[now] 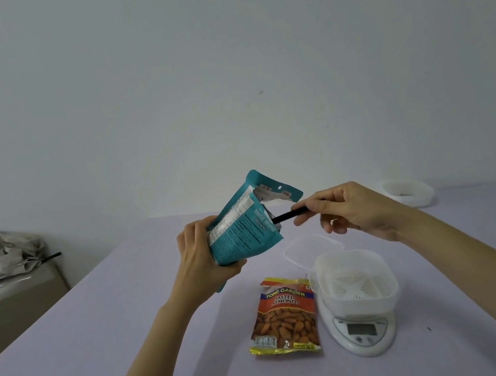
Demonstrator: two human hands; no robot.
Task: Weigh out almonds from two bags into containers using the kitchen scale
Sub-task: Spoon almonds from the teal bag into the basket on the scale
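Bag in teal sits gripped by left hand; at 3 o'clock, right hand pinches black utensil entering it.

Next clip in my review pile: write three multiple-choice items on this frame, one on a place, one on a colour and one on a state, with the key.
1. Where does the white perforated plastic basket stand?
A) on the white kitchen scale
B) on the floor
C) in the person's lap

2. What colour is the foil pouch that the left hand grips?
A) teal
B) red
C) black

3. What state is that pouch's top in?
A) sealed flat
B) torn open, with a black utensil handle reaching in
C) folded and clipped

Key:
1. A, the basket sits on the scale's platform, above the display.
2. A, the pouch's teal printed back faces the camera.
3. B, the right hand pinches the handle, whose far end enters the open mouth.
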